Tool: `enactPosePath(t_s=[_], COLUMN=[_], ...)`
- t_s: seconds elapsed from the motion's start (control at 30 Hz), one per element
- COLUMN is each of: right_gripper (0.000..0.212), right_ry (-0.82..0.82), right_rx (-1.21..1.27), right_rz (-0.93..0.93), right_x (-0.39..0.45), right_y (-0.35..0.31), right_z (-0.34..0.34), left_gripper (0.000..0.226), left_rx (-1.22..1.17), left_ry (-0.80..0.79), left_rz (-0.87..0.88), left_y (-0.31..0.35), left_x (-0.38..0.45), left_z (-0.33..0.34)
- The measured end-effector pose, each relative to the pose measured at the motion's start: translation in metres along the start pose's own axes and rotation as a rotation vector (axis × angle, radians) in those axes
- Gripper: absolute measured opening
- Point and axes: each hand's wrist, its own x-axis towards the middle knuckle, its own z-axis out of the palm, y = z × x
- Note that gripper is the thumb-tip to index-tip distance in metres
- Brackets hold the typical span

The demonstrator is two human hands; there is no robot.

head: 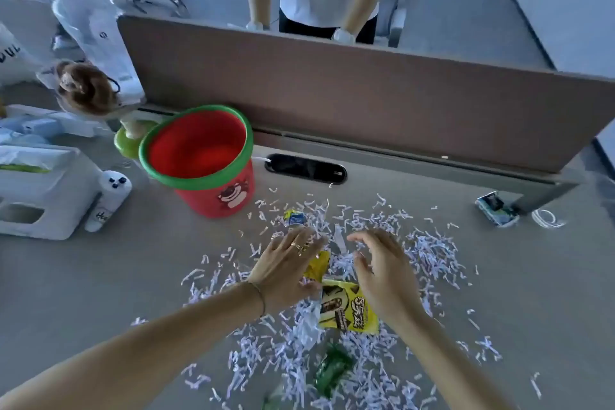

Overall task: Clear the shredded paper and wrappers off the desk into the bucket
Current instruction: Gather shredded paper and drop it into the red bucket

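White shredded paper [429, 253] lies scattered over the middle of the grey desk [100, 283]. Among it are a yellow snack wrapper [349, 309], a green wrapper [332, 369] nearer to me and a small blue-and-yellow wrapper [294, 218] farther back. A red bucket [203, 160] with a green rim stands upright at the back left of the mess, with nothing visible inside. My left hand [289, 263] and my right hand [379, 266] hover palm-down over the pile, fingers spread and curved, holding nothing. A second yellow wrapper [317, 265] shows between them.
A brown divider panel [366, 86] closes the back of the desk, with a black cable slot [306, 168] in front. A white box [36, 196] and a small white figure [111, 200] stand at left. A small packet [497, 210] lies at right. A person stands behind the divider.
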Motion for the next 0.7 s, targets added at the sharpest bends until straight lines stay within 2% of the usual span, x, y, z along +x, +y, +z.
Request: enactPosePath(t_s=[0.1, 0.27, 0.4, 0.47, 0.6, 0.7], right_gripper=[0.028, 0.030, 0.040, 0.046, 0.066, 0.073], right_ry=[0.014, -0.014, -0.025, -0.039, -0.070, -0.071], right_rx=[-0.032, -0.070, -0.110, -0.155, -0.255, -0.328], right_rz=[-0.048, -0.065, -0.135, -0.161, -0.159, -0.177], right_x=[0.003, -0.001, -0.003, -0.006, -0.007, -0.006], right_y=[0.016, 0.042, 0.047, 0.045, 0.049, 0.053], right_z=[0.016, 0.037, 0.049, 0.052, 0.061, 0.069], left_gripper=[0.084, 0.051, 0.027, 0.026, 0.035, 0.040], left_rx=[0.102, 0.175, 0.160, 0.166, 0.197, 0.141], left_ry=[0.080, 0.403, 0.482, 0.505, 0.467, 0.575], left_rz=[0.079, 0.229, 0.280, 0.253, 0.093, 0.020], left_y=[-0.008, -0.018, -0.024, -0.024, -0.021, -0.021], left_x=[0.011, 0.026, 0.039, 0.041, 0.042, 0.037], left_z=[0.023, 0.043, 0.045, 0.041, 0.033, 0.029])
